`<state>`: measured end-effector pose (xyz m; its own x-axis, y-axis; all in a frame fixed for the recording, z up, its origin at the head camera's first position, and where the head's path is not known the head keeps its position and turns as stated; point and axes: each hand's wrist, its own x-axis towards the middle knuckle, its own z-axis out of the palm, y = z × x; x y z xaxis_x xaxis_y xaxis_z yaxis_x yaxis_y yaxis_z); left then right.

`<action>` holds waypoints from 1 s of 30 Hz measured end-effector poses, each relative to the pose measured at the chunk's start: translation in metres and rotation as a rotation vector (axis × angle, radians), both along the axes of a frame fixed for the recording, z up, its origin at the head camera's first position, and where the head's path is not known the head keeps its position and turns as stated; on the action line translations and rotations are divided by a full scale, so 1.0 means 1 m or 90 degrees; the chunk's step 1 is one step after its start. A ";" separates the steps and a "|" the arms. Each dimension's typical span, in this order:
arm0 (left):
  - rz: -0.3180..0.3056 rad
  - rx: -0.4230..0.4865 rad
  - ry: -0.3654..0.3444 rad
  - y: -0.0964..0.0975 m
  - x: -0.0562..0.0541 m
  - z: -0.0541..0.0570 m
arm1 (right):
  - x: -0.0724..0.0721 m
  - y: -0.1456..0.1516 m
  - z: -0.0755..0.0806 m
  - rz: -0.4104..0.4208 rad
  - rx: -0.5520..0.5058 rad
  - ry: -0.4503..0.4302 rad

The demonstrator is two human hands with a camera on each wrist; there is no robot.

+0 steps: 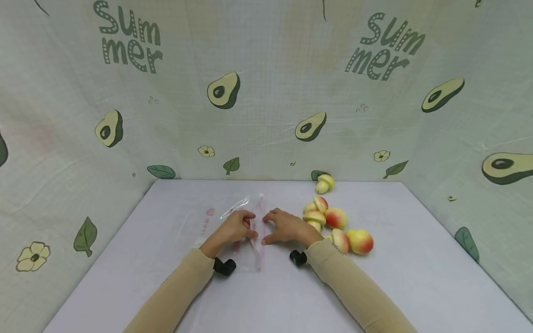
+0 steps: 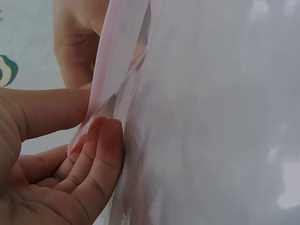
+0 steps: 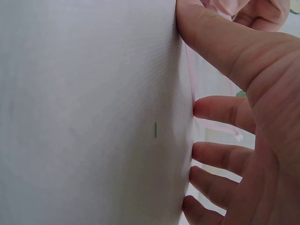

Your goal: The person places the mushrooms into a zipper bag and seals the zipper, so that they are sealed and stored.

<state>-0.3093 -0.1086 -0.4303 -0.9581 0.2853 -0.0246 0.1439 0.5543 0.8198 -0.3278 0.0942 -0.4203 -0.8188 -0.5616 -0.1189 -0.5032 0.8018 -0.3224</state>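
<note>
A clear plastic zip bag with a pink-edged mouth lies flat on the table, its opening toward the right. My left hand pinches one layer of that mouth between thumb and fingers. In the left wrist view the pink strip runs past the thumb, and the layers stand apart in a narrow gap. Across the mouth, my right hand rests its spread fingertips on the table along the bag's edge. The right wrist view shows its fingers touching the tabletop, with nothing gripped.
Right of the right hand lie several yellow mushroom-shaped pieces and red-yellow peaches, close to that forearm. One more mushroom-shaped piece sits at the table's back edge. A printed cloth hangs behind and at both sides.
</note>
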 end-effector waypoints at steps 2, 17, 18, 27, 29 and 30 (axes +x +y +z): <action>0.008 -0.001 0.006 0.000 0.000 0.000 | 0.000 0.000 0.000 0.002 -0.002 0.001; -0.046 0.173 0.014 -0.023 0.004 0.028 | -0.003 -0.001 0.001 0.004 0.006 0.010; -0.046 0.176 0.016 -0.024 0.005 0.031 | -0.003 -0.001 0.002 0.002 0.004 0.007; -0.073 0.176 0.003 -0.020 0.004 0.028 | 0.000 -0.001 0.002 -0.010 0.002 -0.003; -0.074 0.183 -0.004 -0.020 0.003 0.024 | 0.000 -0.001 0.000 -0.013 0.004 -0.008; -0.070 0.186 -0.009 -0.019 0.003 0.022 | 0.000 -0.001 -0.001 -0.015 0.006 -0.010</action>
